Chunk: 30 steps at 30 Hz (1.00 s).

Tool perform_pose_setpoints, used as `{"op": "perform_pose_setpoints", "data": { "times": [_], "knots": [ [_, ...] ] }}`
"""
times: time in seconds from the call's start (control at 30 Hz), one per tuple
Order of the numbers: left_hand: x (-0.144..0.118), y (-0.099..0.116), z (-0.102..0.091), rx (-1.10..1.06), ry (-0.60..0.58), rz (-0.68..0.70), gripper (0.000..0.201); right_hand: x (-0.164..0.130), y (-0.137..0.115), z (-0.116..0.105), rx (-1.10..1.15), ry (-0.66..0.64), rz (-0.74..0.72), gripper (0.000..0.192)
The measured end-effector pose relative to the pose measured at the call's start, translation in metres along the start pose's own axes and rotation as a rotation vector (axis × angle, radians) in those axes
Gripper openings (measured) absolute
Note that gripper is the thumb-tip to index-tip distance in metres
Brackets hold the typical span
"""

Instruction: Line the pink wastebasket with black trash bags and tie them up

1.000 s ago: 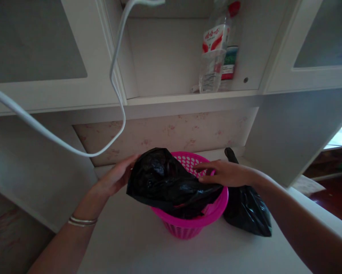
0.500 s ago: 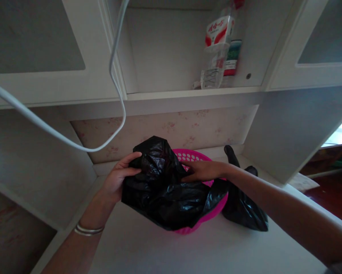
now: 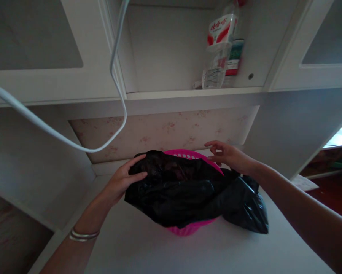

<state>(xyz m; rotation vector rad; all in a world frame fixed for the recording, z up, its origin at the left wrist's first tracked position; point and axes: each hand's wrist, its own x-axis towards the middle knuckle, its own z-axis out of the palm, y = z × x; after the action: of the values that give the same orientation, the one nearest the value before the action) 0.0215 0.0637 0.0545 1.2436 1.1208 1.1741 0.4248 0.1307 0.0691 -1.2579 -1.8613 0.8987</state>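
Note:
A black plastic bag (image 3: 173, 194) is spread over a pink perforated basket (image 3: 188, 228) on the white desk. My left hand (image 3: 122, 180) grips the bag's left edge, thumb on top. My right hand (image 3: 228, 156) hovers just past the basket's far right rim with its fingers apart, holding nothing. A second black bag (image 3: 247, 207) lies on the desk beside the basket on the right, under my right forearm. Only the pink rim (image 3: 188, 153) at the back and a strip at the front show.
A white cable (image 3: 113, 76) loops down from above on the left. On the shelf (image 3: 188, 93) above stand a clear water bottle (image 3: 218, 49) and another bottle behind it. Cabinet doors flank the shelf. The white desk (image 3: 165, 251) runs toward me.
The bag has been spread flatter and wider over the basket, hiding most of it. My right hand let go of the bag and lifted to the far right rim.

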Motion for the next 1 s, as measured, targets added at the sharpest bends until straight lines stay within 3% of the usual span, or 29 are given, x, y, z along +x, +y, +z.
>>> {"op": "perform_pose_setpoints", "data": {
  "times": [0.13, 0.3, 0.43, 0.57, 0.73, 0.9, 1.0],
  "knots": [
    [0.0, -0.002, 0.003, 0.107, -0.075, 0.089, 0.083, 0.0, 0.004, 0.002, -0.126, -0.046, -0.005, 0.058],
    [-0.003, 0.001, 0.006, 0.16, -0.092, 0.209, 0.077, -0.001, -0.015, 0.018, -0.394, -0.172, -0.021, 0.078],
    [-0.003, 0.001, 0.011, 0.046, -0.06, 0.16, 0.075, 0.0, -0.026, 0.03, -0.67, -0.286, -0.171, 0.063],
    [0.001, 0.007, 0.01, 0.267, -0.022, 0.226, 0.054, 0.007, -0.021, 0.027, -0.622, -0.113, -0.265, 0.039],
    [0.012, 0.014, 0.009, 0.549, -0.047, 0.268, 0.033, 0.021, -0.004, 0.006, -0.632, 0.181, -0.272, 0.035],
    [0.01, 0.006, 0.02, 0.723, -0.086, 0.308, 0.049, 0.024, 0.012, 0.003, -0.674, 0.155, -0.218, 0.027],
    [-0.001, 0.003, 0.025, 0.891, -0.051, 0.318, 0.07, 0.006, 0.0, 0.009, -0.69, 0.14, -0.212, 0.053]
  ]
}}
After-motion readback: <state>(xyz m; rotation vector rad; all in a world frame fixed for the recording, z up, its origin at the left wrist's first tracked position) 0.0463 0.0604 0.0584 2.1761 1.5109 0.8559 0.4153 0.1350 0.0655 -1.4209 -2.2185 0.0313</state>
